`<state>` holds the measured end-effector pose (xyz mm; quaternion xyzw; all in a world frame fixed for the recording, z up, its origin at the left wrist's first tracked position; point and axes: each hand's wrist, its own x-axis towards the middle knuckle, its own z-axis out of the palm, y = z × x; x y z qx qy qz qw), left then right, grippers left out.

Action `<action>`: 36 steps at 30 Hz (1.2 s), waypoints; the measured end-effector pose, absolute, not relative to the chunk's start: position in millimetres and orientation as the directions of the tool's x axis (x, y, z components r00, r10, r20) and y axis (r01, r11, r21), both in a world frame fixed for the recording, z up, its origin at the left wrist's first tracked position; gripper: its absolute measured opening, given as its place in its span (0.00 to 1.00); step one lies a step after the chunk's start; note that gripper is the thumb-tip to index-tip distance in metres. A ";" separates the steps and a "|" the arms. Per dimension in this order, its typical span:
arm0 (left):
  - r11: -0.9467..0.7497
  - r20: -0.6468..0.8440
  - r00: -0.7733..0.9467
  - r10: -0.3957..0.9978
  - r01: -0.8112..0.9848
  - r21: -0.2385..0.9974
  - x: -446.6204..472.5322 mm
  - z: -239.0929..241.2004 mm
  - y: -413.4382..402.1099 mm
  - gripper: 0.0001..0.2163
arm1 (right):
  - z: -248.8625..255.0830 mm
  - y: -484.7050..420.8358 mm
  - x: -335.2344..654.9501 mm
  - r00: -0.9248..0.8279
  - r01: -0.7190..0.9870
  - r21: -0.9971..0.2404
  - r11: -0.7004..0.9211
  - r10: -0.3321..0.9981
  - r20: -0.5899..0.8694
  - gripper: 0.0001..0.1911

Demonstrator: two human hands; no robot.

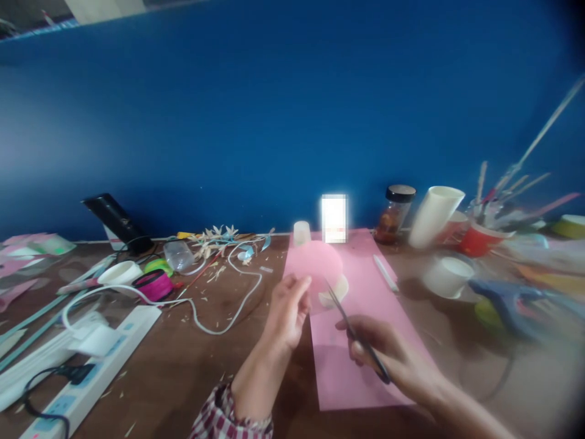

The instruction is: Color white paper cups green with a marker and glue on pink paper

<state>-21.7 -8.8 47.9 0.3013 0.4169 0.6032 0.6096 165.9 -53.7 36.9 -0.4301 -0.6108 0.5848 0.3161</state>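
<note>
Between thumb and fingers, my left hand pinches the lower left edge of a round pink paper piece. My right hand grips a pair of dark-handled scissors, whose blades point up and left toward the paper's lower edge. A cream-coloured curved piece shows just below the pink round, beside the blade tips; whether it is joined to the paper I cannot tell. Beneath both hands lies a long pink sheet on the brown table.
A power strip with plugs and a white cable lies at left, near tape rolls. Behind the sheet stand a small white cup and a lidded jar. A white pen and a blurred glue gun are at right.
</note>
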 end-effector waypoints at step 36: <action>0.174 -0.224 -0.119 0.967 -0.334 0.926 -9.5 46.5 -12.1 0.15 | 37.3 -51.8 165.9 -0.342 0.162 -0.986 -0.026 0.936 -0.081 0.24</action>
